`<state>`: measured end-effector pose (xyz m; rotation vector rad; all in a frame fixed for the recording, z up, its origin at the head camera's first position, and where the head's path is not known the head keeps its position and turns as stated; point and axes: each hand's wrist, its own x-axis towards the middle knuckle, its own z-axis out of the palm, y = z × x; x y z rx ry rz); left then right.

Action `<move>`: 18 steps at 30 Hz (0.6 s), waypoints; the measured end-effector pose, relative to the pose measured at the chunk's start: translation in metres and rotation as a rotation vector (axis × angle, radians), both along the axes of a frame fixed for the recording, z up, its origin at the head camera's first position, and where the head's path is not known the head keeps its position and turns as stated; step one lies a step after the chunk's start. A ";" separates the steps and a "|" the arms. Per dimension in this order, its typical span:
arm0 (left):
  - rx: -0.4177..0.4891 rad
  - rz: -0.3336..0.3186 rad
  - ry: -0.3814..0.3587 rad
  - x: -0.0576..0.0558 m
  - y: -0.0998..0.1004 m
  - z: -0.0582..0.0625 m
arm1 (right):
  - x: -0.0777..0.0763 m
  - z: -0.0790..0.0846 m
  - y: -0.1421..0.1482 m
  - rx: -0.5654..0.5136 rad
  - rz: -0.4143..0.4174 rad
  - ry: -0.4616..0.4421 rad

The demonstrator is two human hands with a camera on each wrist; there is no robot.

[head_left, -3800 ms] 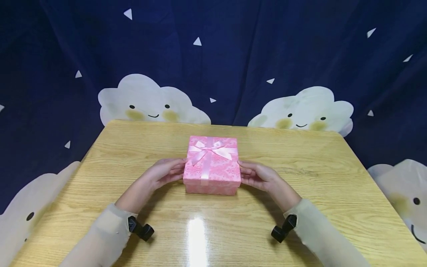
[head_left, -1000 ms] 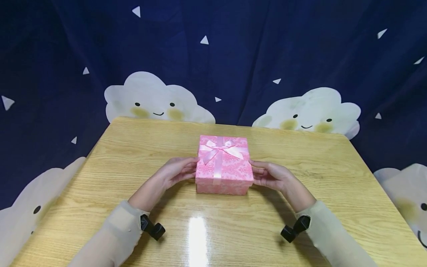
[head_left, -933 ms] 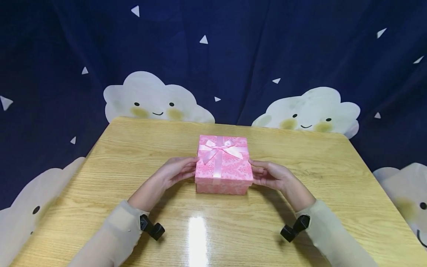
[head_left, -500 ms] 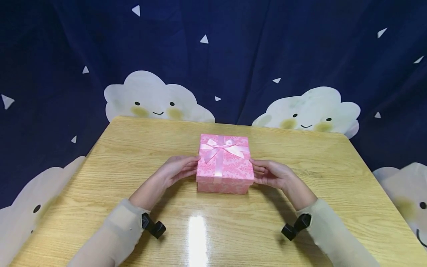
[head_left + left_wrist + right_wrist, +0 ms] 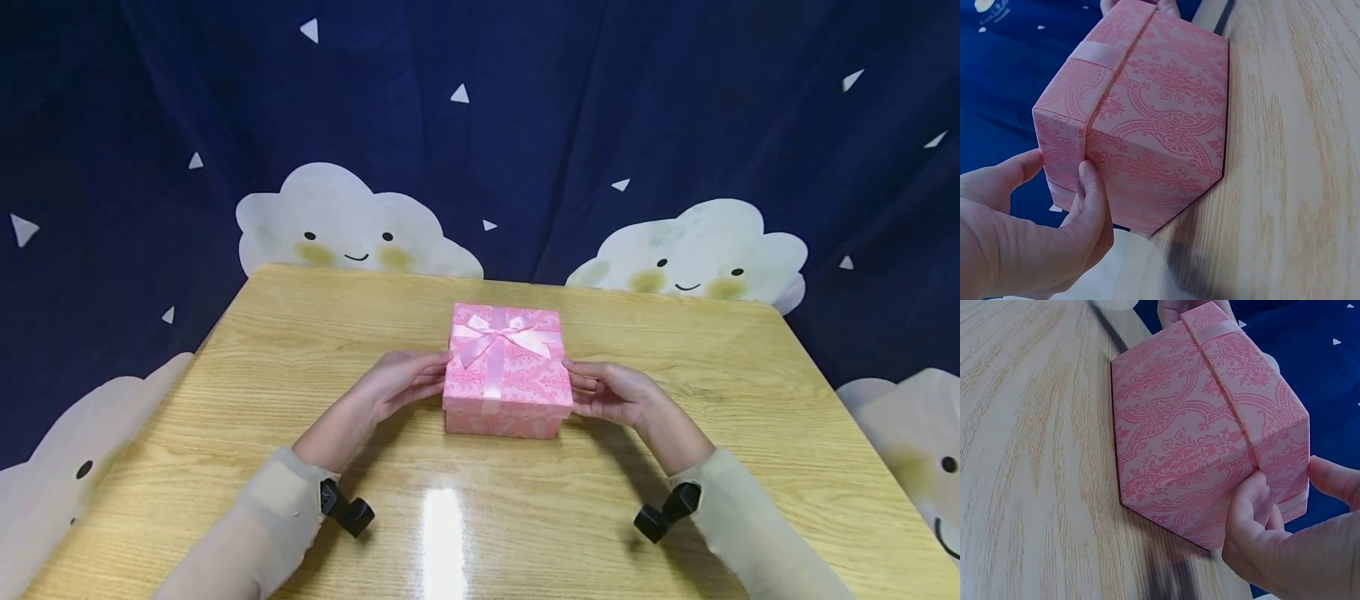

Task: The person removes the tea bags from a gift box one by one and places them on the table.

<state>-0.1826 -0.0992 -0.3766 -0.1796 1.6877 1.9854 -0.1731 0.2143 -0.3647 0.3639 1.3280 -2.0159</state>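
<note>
A square pink patterned gift box point(image 5: 506, 417) stands on the wooden table, its lid point(image 5: 536, 379) seated on top. A pale pink ribbon point(image 5: 492, 379) crosses the lid and ends in a bow point(image 5: 501, 333). On the box's left side my left hand point(image 5: 397, 379) pinches the lid, thumb at the top edge and fingers under the lower rim. My right hand point(image 5: 615, 392) grips the opposite side the same way. In the left wrist view, the left fingertips point(image 5: 1088, 172) meet the lid's rim; right fingertips point(image 5: 1257, 478) do so in the right wrist view. The box's inside is hidden.
The light wooden table point(image 5: 315, 317) spreads around the box, with a bright glare point(image 5: 442, 542) near the front. Behind it hangs a dark blue curtain point(image 5: 525, 125) with white clouds point(image 5: 345, 217) and small triangles. Black cameras point(image 5: 348, 508) sit on both wrists.
Compared with the oldest frame, the box and both hands lie farther right in the head view, and the backdrop has shifted slightly too. Over the last second, hands and box barely move.
</note>
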 end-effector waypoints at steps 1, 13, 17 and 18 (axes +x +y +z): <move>0.001 -0.002 0.001 0.000 0.000 0.000 | 0.000 0.000 0.000 -0.004 0.001 -0.001; 0.001 -0.012 0.009 0.000 -0.001 -0.001 | -0.001 0.005 0.002 -0.032 0.003 0.001; 0.003 -0.007 0.011 0.000 -0.001 -0.001 | -0.001 0.005 0.001 -0.037 0.003 0.001; 0.003 -0.007 0.012 0.000 -0.001 -0.001 | -0.001 0.005 0.001 -0.038 0.002 0.001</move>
